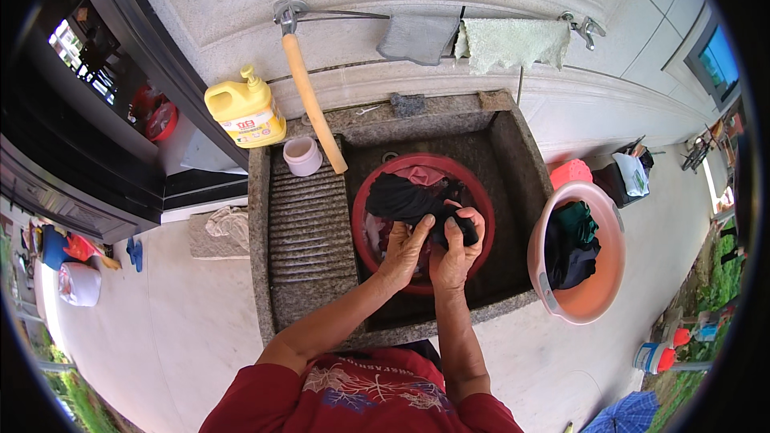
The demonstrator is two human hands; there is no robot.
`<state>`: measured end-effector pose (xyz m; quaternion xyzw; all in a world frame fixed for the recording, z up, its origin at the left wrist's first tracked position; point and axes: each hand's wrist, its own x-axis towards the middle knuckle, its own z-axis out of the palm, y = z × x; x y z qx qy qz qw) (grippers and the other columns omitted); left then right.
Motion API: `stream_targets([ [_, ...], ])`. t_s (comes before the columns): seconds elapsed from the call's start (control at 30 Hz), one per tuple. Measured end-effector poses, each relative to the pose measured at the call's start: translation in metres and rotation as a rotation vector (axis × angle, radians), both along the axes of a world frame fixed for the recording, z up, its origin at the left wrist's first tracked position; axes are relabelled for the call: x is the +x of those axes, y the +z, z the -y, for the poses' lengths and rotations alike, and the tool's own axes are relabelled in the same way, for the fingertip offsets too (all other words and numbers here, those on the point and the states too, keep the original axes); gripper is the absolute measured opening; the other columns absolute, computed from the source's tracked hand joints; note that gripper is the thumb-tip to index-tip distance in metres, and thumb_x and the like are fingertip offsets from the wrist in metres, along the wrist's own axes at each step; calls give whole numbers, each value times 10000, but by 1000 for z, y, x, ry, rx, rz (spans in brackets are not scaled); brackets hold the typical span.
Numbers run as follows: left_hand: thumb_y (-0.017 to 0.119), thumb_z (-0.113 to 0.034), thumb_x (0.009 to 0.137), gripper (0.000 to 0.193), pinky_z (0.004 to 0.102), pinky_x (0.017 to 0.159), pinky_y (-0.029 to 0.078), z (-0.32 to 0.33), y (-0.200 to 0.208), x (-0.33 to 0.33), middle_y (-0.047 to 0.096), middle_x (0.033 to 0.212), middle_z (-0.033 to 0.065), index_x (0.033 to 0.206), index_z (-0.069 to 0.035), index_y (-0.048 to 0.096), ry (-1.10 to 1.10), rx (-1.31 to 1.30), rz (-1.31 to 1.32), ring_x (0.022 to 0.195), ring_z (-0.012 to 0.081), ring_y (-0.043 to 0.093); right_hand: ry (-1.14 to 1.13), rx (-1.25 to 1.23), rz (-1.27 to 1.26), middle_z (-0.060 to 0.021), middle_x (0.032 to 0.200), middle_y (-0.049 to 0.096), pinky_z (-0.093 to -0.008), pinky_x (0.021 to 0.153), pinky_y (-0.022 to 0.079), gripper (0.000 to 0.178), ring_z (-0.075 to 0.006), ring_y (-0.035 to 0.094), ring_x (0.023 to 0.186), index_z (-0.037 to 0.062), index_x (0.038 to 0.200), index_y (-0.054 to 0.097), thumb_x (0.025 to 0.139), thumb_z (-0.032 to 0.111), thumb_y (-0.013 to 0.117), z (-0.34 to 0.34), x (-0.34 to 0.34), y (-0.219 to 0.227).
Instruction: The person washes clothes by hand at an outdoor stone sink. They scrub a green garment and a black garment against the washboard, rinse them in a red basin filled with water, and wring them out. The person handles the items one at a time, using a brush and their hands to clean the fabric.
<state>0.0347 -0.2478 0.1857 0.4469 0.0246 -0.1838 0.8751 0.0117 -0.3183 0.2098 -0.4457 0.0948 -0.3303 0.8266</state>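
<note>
Both hands are over a red basin point(360, 250) that sits in a dark stone sink point(519, 152). A wet-looking black garment point(399, 198) is bunched between them; what kind of clothing it is, I cannot make out. My left hand point(407, 250) grips its near side, thumb on top. Beside it, my right hand point(459, 244) has its fingers wrapped round a bunched end of the same cloth. Pink cloth point(423, 175) and other laundry lie in the basin under the garment, partly hidden by it and my hands.
A ribbed washboard point(309, 224) forms the sink's left side. At the back left stand a yellow pump jug point(247, 108) and a pale pink cup point(302, 156), near a tap hose point(309, 100). On the right, a pink tub point(607, 273) holds dark clothes. Two rags hang behind.
</note>
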Motion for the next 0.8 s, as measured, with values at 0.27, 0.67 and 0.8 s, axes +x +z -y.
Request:
stream_targets([
  [0.27, 586, -415, 879, 599, 464, 898, 498, -72, 23, -3, 507, 1294, 117, 1391, -192, 372, -747, -667, -350, 1120, 272, 564, 409, 173, 117, -189, 930, 595, -336, 753, 503, 259, -235, 577, 814, 85, 955, 499, 716, -14, 490, 32, -10, 29],
  [0.67, 766, -88, 695, 310, 259, 731, 485, -38, 47, -10, 642, 913, 35, 967, -23, 633, -728, 314, -26, 825, 117, 604, 568, -360, -101, -62, 828, 606, -248, 685, 469, 119, -109, 566, 752, 40, 825, 579, 784, 31, 691, 32, -5, 31],
  [0.8, 705, -74, 674, 223, 269, 631, 462, -17, 21, -17, 599, 756, -2, 870, -33, 607, -463, 313, 57, 682, 112, 569, 499, -531, -351, 36, 626, 538, -199, 545, 409, 148, -30, 475, 590, 32, 752, 576, 815, 96, 694, 28, 22, 30],
])
